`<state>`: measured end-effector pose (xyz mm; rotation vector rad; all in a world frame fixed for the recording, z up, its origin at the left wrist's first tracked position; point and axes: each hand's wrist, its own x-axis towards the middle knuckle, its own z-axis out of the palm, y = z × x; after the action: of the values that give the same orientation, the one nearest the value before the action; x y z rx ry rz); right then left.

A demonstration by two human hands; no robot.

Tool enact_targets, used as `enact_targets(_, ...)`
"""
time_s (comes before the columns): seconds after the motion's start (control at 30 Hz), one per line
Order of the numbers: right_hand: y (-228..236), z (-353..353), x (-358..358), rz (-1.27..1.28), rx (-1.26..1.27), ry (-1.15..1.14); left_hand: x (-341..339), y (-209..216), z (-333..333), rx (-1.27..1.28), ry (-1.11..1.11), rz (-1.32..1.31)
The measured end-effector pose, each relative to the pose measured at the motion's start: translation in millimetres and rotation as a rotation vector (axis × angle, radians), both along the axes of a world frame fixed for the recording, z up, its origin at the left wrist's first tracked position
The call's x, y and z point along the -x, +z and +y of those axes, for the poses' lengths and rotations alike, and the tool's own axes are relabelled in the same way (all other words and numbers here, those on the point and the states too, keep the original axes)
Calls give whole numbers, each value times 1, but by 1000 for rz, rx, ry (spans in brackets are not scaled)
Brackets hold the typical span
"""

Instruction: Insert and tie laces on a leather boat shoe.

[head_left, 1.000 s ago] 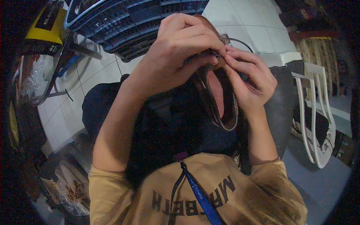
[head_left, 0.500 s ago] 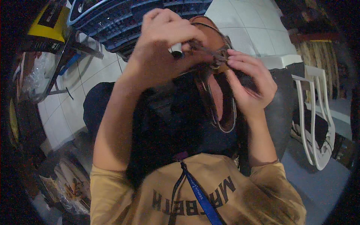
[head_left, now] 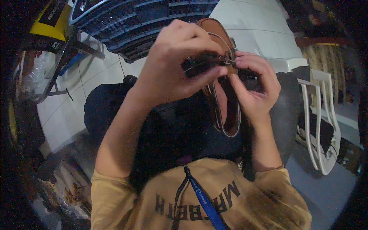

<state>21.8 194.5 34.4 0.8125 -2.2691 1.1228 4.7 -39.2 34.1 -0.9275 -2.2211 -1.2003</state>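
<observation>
A brown leather shoe (head_left: 217,31) lies over my lap, its toe pointing away from me and its open collar toward me. A thin lace or cord (head_left: 231,50) loops across the top of the shoe. My left hand (head_left: 178,55) is closed over the shoe's left side, thumb and fingers pinching at the lace; the fingertips are partly hidden. My right hand (head_left: 258,78) grips the shoe's right side near the lacing, thumb on the near side and fingers beyond. The pinkish insole (head_left: 221,101) shows inside the opening.
Beyond my hands stands a blue plastic crate (head_left: 130,25) on the tiled floor (head_left: 63,111). To the right is a white plastic chair (head_left: 320,126). A yellow and black package (head_left: 51,27) and a dark metal frame (head_left: 86,50) are at far left. Plastic-wrapped items (head_left: 71,188) lie at lower left.
My left hand has come down and slightly right, its thumb now closer to the lacing. The shoe has shifted slightly toward me. My right hand keeps its hold.
</observation>
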Motion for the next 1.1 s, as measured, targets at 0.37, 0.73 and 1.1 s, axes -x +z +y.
enact_targets(0.37, 13, 2, 7, -169, 43, 21, -1, -18, 12, -180, -77, -126)
enact_targets(0.73, 5, 0, 1, -285, 302, -82, -21, -13, 36, -569, -80, -549)
enact_targets(1.1, 18, 4, 3, -488, 317, 25, -15, -20, 32, -520, -108, -542)
